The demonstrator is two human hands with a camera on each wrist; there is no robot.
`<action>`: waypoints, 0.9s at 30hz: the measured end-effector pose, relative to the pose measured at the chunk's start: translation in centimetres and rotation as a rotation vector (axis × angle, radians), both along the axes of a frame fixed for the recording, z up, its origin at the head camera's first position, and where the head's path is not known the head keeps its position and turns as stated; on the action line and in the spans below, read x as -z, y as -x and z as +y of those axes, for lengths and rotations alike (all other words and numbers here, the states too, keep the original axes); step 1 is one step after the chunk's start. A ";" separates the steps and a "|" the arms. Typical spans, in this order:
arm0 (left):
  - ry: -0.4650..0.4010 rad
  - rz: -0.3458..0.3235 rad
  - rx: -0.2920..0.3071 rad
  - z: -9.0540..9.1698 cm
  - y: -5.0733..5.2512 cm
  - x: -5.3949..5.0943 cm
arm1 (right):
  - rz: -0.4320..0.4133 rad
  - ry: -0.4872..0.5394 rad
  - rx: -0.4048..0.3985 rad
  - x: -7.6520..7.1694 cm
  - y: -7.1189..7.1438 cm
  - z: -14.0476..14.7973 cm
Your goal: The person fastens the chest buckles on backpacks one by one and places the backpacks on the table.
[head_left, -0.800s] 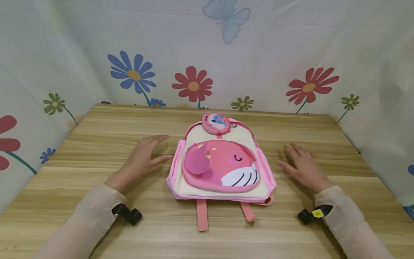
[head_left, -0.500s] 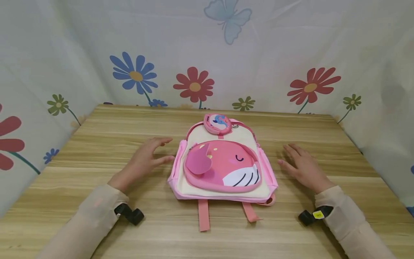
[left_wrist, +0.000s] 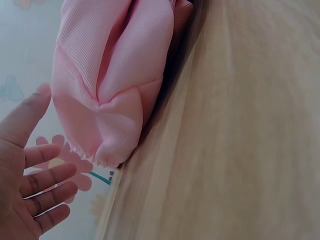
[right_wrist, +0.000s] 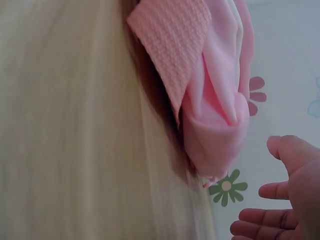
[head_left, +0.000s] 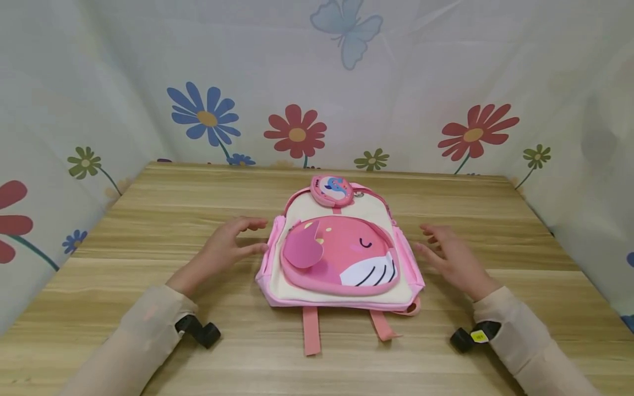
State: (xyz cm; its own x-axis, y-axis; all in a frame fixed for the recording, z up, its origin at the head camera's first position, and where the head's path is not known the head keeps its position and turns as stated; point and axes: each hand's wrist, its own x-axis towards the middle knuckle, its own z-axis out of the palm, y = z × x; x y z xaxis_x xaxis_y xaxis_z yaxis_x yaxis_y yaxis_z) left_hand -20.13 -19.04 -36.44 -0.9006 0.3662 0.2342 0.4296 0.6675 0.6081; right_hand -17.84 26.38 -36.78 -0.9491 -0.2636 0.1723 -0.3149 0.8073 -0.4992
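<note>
The backpack [head_left: 342,250] lies on the table [head_left: 257,357] between the left hand [head_left: 223,250] and the right hand [head_left: 454,261]. Both hands are relaxed and ungripping, just beside its sides; whether the left thumb touches it, I cannot tell.

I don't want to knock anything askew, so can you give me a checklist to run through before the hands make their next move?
1. Backpack lying front up on the table: ok.
2. Left hand at the backpack's left side, holding nothing: ok.
3. Right hand at the opposite side, holding nothing: ok.
4. Left hand clear of the backpack: cannot tell; the thumb tip is right by its edge.
5. Strap ends away from both hands: ok.
6. Pouch fastened to the backpack: cannot tell; it sits near the top.
</note>
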 end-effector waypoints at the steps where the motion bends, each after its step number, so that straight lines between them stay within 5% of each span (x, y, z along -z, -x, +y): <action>1: 0.001 -0.009 -0.001 0.0 0.0 0.0 | 0.005 0.011 -0.010 0.0 -0.1 -0.2; 27: -0.031 -0.078 0.071 0.7 -0.3 0.5 | -0.066 0.038 -0.083 -0.4 -1.7 -3.4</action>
